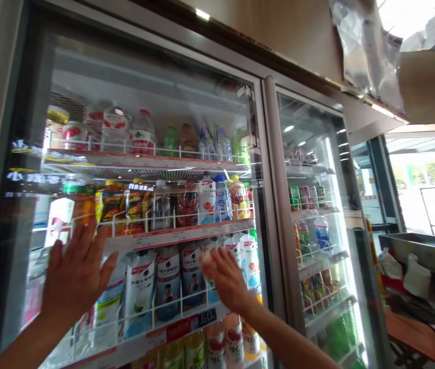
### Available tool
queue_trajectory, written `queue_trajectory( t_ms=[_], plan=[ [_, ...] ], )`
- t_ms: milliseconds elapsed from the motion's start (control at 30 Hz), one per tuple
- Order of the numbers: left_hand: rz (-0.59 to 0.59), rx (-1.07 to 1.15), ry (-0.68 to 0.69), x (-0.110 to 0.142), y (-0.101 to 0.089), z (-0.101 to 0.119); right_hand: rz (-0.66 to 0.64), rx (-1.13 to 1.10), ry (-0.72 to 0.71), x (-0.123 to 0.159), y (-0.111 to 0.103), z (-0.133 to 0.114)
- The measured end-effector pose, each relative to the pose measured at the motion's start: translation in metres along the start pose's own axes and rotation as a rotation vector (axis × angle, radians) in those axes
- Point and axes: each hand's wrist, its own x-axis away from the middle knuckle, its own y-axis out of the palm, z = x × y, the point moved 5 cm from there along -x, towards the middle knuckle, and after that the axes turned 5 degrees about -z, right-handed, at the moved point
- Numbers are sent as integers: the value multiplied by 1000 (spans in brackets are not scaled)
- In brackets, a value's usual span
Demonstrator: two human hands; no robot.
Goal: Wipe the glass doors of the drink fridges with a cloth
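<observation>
My left hand (74,274) lies flat against the glass door (186,102) of a drinks fridge, fingers spread and nothing in it. My right hand (225,279) also rests on this door, further right near its edge. Its fingers are bent and held together around a pale patch at the tips that I cannot make out. Behind the glass, white bottles (167,282) stand in a row on the shelf level with both hands. Orange and dark bottles (136,205) fill the shelf above.
A second glass door (317,154) with cans and bottles stands to the right, past a metal door post (278,215). Further right are a metal counter (420,246) with white bags and a bright window. Crumpled plastic wrap (367,51) hangs overhead.
</observation>
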Motion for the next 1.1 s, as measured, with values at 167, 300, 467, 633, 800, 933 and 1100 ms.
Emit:
queue_trajectory(
  t_ms=[167,300,467,633,800,933,1100],
  plan=[
    [-67,-59,96,38,9,0,38,20,-8,-27,0,-21],
    [-71,-78,133,54,7,-7,122,21,274,-100,-3,0],
    [-117,14,104,87,-4,-15,-112,-34,-233,-32,26,-94],
    [-130,-26,217,106,-12,-35,-81,-2,-53,-76,23,-90],
    [-101,-75,248,113,-23,-57,-5,10,81,-113,27,-107],
    [-86,-48,263,116,-44,-65,-146,-18,-415,-56,47,-176],
    [-52,-24,223,104,-67,-73,-40,27,-25,-131,42,-168]
  ],
)
